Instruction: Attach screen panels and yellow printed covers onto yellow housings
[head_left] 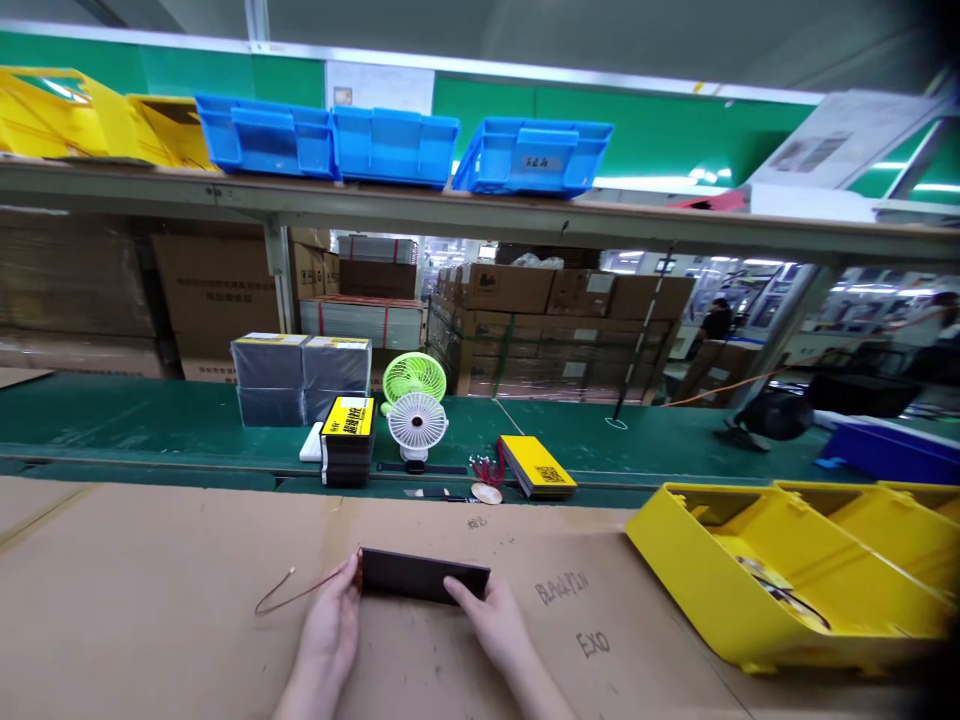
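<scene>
A flat black rectangular panel [420,577] is held between my two hands, just above the cardboard-covered bench [187,590]. My left hand [335,610] grips its left end, fingers mostly behind it. From that end a thin red-brown wire [292,597] runs out to the left, ending in a small white connector. My right hand [491,615] is closed on the right end, thumb across the front face. Beyond the panel lie a stack with a yellow printed top [538,463], a bundle of red wires [487,468] and a small round disc [487,493].
A yellow bin [697,590] with small parts stands at the right. Behind the cardboard are a white fan [417,424], a green fan [415,378], a yellow-topped stack [349,440] and wrapped grey blocks [270,378]. Blue bins [396,145] sit on the overhead shelf [420,200].
</scene>
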